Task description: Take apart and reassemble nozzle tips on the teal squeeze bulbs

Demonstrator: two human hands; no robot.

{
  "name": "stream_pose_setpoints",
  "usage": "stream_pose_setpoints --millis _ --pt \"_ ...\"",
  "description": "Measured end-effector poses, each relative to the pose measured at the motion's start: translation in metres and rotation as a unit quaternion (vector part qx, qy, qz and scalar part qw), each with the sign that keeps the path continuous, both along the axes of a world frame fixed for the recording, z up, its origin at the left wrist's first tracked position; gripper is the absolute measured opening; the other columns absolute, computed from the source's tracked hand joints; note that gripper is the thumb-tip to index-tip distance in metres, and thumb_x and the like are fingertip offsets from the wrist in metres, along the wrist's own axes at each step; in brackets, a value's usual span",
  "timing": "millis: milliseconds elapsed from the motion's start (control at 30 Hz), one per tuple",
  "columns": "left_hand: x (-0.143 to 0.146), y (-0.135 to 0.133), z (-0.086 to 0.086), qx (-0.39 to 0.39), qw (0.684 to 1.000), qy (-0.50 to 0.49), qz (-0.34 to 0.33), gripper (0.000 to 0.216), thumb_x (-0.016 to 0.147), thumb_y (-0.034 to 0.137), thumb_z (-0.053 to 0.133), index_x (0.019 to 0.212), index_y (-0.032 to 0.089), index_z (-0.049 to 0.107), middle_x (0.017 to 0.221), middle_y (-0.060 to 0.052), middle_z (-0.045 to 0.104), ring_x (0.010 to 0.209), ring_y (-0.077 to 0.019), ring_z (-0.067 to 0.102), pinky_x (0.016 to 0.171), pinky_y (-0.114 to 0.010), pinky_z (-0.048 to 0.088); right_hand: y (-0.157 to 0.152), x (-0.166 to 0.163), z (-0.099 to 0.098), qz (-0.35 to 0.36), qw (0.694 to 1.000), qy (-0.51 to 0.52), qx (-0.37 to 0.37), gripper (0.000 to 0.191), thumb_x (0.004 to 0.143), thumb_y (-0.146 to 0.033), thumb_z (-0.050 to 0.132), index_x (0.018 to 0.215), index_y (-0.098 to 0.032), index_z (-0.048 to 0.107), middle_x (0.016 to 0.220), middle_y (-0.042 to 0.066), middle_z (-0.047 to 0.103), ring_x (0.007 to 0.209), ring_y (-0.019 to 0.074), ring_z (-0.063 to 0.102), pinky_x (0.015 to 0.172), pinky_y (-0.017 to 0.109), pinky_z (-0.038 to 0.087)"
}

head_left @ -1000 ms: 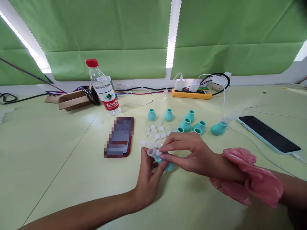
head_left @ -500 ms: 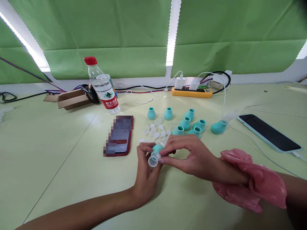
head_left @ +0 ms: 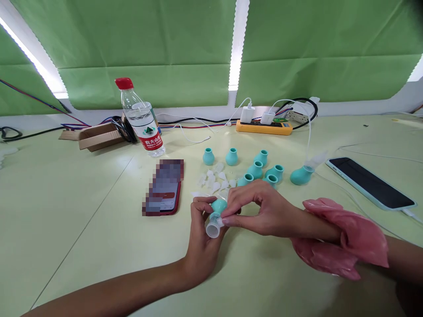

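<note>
My left hand and my right hand meet at the table's middle, both pinched on one small piece: a teal rubber bulb with a clear plastic tip fitted on it. The clear tip's open end points down and toward me. Just beyond my fingers lie several loose clear tips and several more teal bulbs. A pink plastic bag is wrapped around my right wrist.
A red-cased phone lies left of my hands, and a water bottle and a cardboard box stand behind it. A yellow power strip with chargers sits at the back. Another phone on a cable lies at the right.
The bulb with its clear tip has been turned in my fingers: the tip pointed up and left before, and now its open end faces down toward me. My hands shifted slightly.
</note>
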State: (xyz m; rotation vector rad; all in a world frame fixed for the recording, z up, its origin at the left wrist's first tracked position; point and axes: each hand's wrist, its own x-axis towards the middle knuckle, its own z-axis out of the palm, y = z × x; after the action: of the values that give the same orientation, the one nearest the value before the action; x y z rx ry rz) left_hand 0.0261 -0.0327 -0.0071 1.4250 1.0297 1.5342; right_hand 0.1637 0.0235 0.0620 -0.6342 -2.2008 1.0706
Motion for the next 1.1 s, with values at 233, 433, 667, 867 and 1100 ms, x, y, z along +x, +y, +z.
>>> stream_pose_setpoints --millis 233,433,667,867,1100 --pt "0.0 0.0 0.003 -0.033 0.999 -0.021 -0.025 0.022 0.077 0.016 0.053 0.083 0.022 0.033 0.098 -0.002 0.038 0.087 -0.0142 0.047 0.074 -0.031 0.044 0.001 0.004 0.003 0.002 0.999 -0.029 0.038 0.009 0.067 -0.014 0.063 0.072 -0.014 0.069 0.059 0.003 0.063 0.054 0.0102 0.054 0.052 0.023 0.043" --pt "0.0 0.0 0.004 -0.038 0.998 -0.019 -0.038 0.02 0.077 0.017 0.054 0.082 0.022 0.036 0.094 -0.001 0.041 0.091 -0.0165 0.047 0.078 -0.033 0.041 0.004 0.004 0.006 0.013 0.999 -0.018 0.028 0.008 0.063 -0.011 0.063 0.067 -0.011 0.069 0.057 0.003 0.062 0.052 0.0097 0.054 0.05 0.021 0.043" --pt "-0.002 0.002 -0.001 -0.032 0.999 0.0 -0.026 0.019 0.076 0.018 0.056 0.083 0.023 0.039 0.094 -0.002 0.043 0.095 -0.0191 0.047 0.08 -0.036 0.038 0.005 0.002 -0.001 0.001 1.0 0.013 0.013 0.008 0.058 -0.008 0.061 0.062 -0.012 0.067 0.053 0.001 0.059 0.049 0.0086 0.051 0.048 0.02 0.044" --pt "-0.001 0.001 0.001 -0.03 0.999 0.004 -0.025 0.021 0.075 0.019 0.058 0.08 0.022 0.038 0.09 -0.001 0.045 0.089 -0.0176 0.048 0.076 -0.034 0.04 0.003 -0.001 -0.004 -0.011 1.0 0.018 0.02 0.009 0.055 -0.005 0.059 0.057 -0.013 0.064 0.05 -0.001 0.056 0.048 0.0072 0.047 0.049 0.019 0.043" --pt "0.001 0.003 0.003 -0.036 0.999 -0.027 -0.027 0.02 0.076 0.018 0.055 0.082 0.022 0.036 0.092 -0.001 0.044 0.084 -0.0151 0.05 0.075 -0.032 0.042 0.0 -0.001 0.004 -0.011 1.0 -0.008 -0.028 0.006 0.056 -0.006 0.059 0.057 -0.011 0.062 0.053 0.0 0.057 0.05 0.008 0.048 0.051 0.02 0.044"
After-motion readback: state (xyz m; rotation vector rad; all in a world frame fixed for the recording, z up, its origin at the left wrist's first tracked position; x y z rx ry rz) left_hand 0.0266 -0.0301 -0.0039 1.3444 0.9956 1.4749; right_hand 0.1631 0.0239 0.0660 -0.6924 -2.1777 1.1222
